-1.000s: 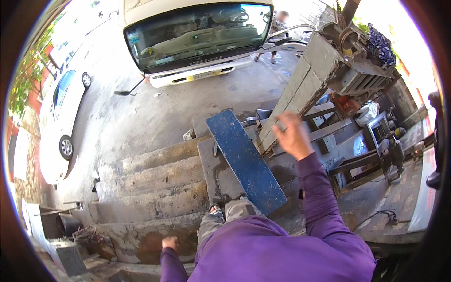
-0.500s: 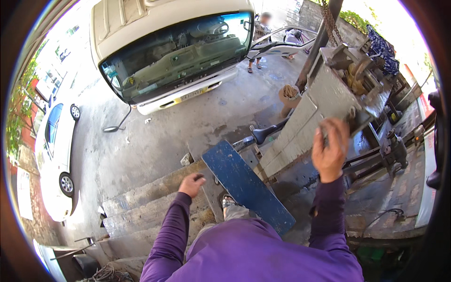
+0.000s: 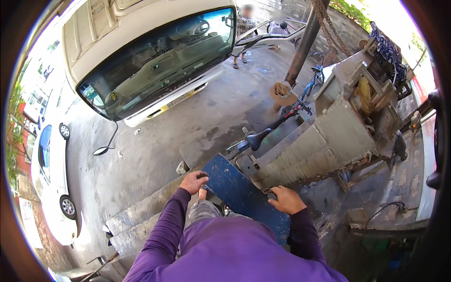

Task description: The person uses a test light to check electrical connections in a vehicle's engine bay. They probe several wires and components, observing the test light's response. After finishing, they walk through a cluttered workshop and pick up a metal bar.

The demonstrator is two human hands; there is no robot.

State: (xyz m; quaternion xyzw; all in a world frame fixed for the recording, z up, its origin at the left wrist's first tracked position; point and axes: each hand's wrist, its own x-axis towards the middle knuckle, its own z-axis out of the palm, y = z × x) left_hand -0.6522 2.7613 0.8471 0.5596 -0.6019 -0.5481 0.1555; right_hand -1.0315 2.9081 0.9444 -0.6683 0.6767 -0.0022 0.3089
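Observation:
A scuffed dark blue board (image 3: 239,190) slants in front of my body, its near end partly behind my right sleeve. My left hand (image 3: 191,182) is closed at the board's left edge, close to its far corner, fingertips against the rim. On the opposite long edge, my right hand (image 3: 287,201) has its thumb over the blue surface and its fingers curled at the side. What lies beneath the board is mostly hidden.
A large grey metal machine housing (image 3: 324,143) stands ahead right, beside a bicycle with a black saddle (image 3: 257,139). Concrete steps (image 3: 136,211) lie to my left. Farther off are a truck (image 3: 159,66), a white car (image 3: 49,183), a post (image 3: 305,44) and two people.
My right hand has come down from beside the grey machine to the board's right edge. My left hand has closed in on the left edge. The view has shifted.

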